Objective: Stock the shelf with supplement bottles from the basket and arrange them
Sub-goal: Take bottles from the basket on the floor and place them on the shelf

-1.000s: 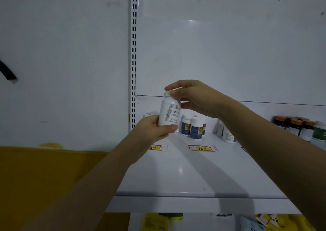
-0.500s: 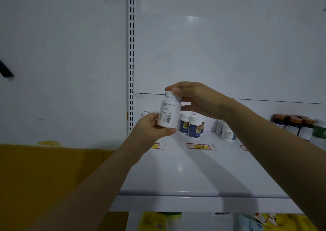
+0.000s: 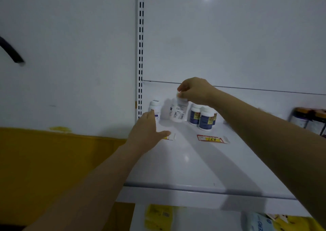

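You have one view, worn on your head. It looks forward and a little down onto the shelf (image 3: 194, 169) from just in front of its front edge, so the board's top shows. Your forearms come in from the bottom corners. The left hand (image 3: 146, 133) and right hand (image 3: 195, 91) sit near the centre at arm's reach, and the right pinches the bottle (image 3: 178, 111) about mid-frame. The back panel (image 3: 229, 36) fills the upper half, straight ahead. The slotted upright (image 3: 140, 36) runs up left of centre, with wall (image 3: 70, 54) beyond. A lower tier (image 3: 194, 218) shows along the bottom.

Two white bottles (image 3: 178, 110) (image 3: 154, 108), three blue-labelled bottles (image 3: 205, 120) (image 3: 194, 115) (image 3: 215, 116), two price tags (image 3: 212, 139) (image 3: 171, 137).
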`<action>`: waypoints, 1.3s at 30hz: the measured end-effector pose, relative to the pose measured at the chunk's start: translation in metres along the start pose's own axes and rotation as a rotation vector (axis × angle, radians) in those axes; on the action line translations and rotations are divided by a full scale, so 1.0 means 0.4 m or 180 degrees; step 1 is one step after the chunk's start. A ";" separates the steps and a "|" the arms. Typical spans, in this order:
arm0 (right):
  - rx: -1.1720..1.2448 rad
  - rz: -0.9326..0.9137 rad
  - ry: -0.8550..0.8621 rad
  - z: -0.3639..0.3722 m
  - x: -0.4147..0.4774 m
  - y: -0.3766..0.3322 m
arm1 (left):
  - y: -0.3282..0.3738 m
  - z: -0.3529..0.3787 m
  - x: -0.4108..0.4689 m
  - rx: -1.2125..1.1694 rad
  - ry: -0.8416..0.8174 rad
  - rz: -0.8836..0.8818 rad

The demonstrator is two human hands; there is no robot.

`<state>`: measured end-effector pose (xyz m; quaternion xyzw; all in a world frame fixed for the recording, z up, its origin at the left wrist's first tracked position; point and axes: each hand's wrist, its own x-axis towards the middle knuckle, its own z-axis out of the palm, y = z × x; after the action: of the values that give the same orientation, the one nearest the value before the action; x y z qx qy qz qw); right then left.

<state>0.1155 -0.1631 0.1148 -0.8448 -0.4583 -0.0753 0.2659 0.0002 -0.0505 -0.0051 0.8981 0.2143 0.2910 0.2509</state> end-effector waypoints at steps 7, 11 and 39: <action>-0.0592 -0.0063 0.0100 0.113 0.088 0.031 | -0.041 0.052 0.016 0.0875 -0.0591 -0.0224; -0.0584 0.0034 0.0063 0.168 0.142 0.054 | -0.046 0.053 0.005 0.0978 -0.0992 -0.0543; -0.0888 -0.0092 -0.0245 0.322 0.254 -0.025 | -0.046 0.053 0.003 0.0705 -0.0838 -0.0629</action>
<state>0.1503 -0.0175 0.0472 -0.8691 -0.4654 -0.1095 0.1270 0.0099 -0.0425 -0.0301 0.9251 0.2974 0.1196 0.2037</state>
